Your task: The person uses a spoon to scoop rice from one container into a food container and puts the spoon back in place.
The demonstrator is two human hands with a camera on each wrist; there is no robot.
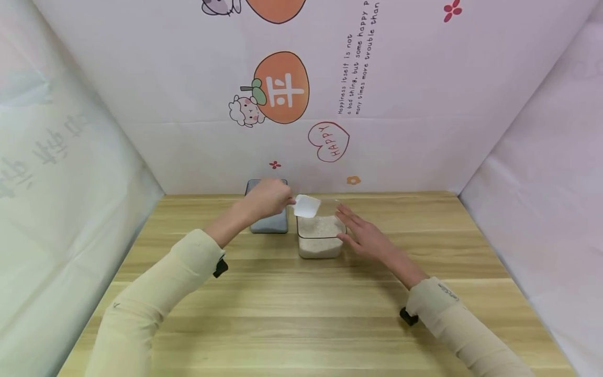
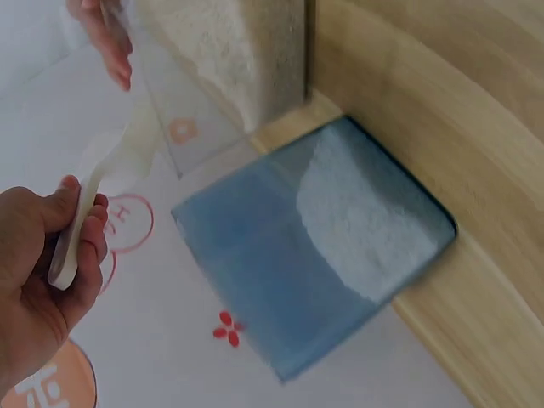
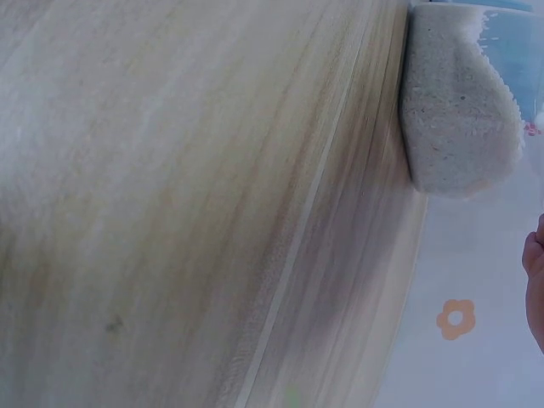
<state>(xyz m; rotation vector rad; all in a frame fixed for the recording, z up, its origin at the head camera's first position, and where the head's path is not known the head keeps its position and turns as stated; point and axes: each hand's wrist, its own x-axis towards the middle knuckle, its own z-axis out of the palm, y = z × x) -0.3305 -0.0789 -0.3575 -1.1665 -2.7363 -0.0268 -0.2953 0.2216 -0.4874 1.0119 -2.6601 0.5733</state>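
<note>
My left hand grips the handle of a white scoop, held over the back left part of a clear square container. Pale rice-like grains fill much of that container, heaped unevenly. The fingers of my right hand are extended along its right side, fingertips right at the rim. Under and behind my left hand stands a blue see-through container, partly hidden in the head view. In the left wrist view, white grains lie in one part of it.
Both containers stand side by side near the back edge of the wooden table. A white printed sheet rises right behind them, and more white sheets flank the table on both sides.
</note>
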